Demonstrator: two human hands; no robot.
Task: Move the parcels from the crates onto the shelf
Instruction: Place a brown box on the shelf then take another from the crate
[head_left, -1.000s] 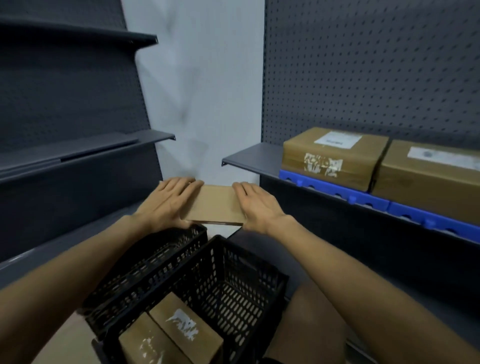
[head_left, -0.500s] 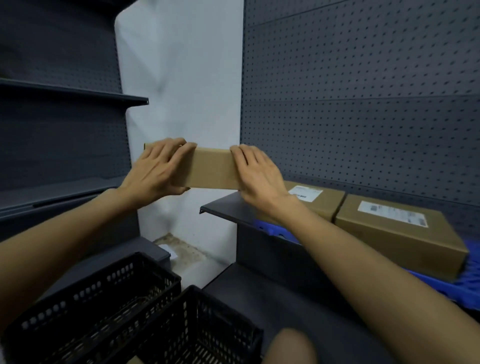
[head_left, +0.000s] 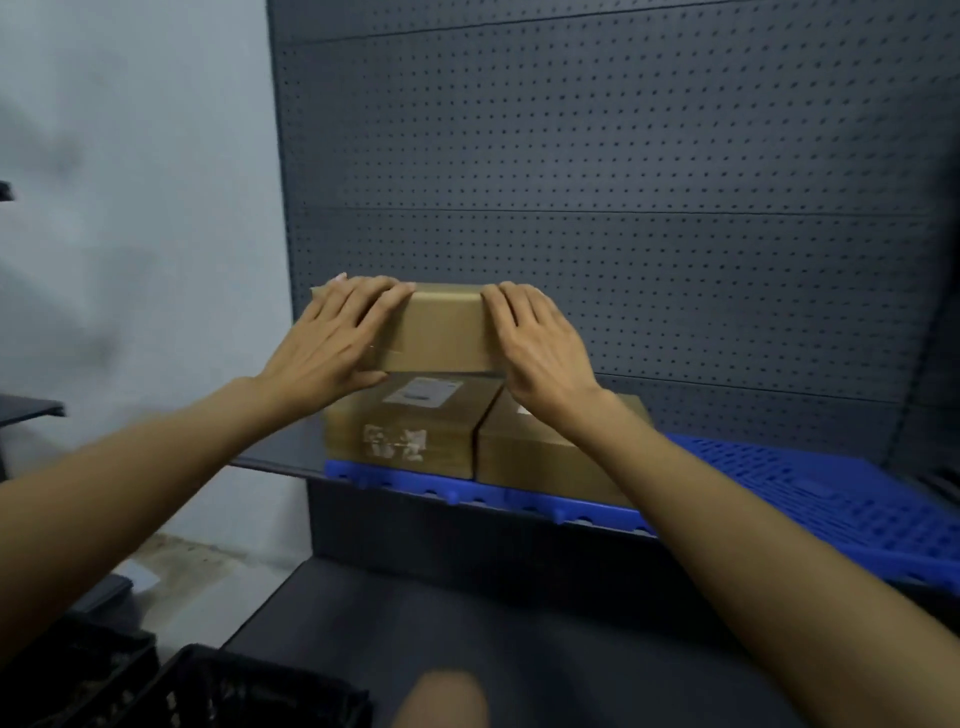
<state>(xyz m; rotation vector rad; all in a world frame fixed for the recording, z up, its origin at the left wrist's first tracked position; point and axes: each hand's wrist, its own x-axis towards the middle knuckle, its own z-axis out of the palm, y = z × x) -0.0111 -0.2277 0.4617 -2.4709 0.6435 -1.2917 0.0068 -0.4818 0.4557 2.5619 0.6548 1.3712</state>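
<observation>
I hold a small brown cardboard parcel (head_left: 441, 327) between both hands in front of the pegboard wall. My left hand (head_left: 332, 343) grips its left end and my right hand (head_left: 540, 343) grips its right end, fingers over the top. The parcel hovers just above a labelled parcel (head_left: 410, 426) on the shelf (head_left: 275, 457). A second brown parcel (head_left: 540, 457) lies right beside that one, partly hidden by my right wrist. Both rest on a blue plastic grid mat (head_left: 810, 493). Two black crates (head_left: 218, 691) show at the bottom left; their contents are out of view.
A dark pegboard back panel (head_left: 623, 182) rises behind the shelf. The mat's right part is bare. A lower dark shelf (head_left: 467, 634) lies below. A pale wall (head_left: 140, 208) and floor are at left, with another shelf's edge (head_left: 31, 408) far left.
Both hands carried the parcel up from above the crates and rightwards to just over the labelled parcel on the shelf. My view turned right toward the shelf.
</observation>
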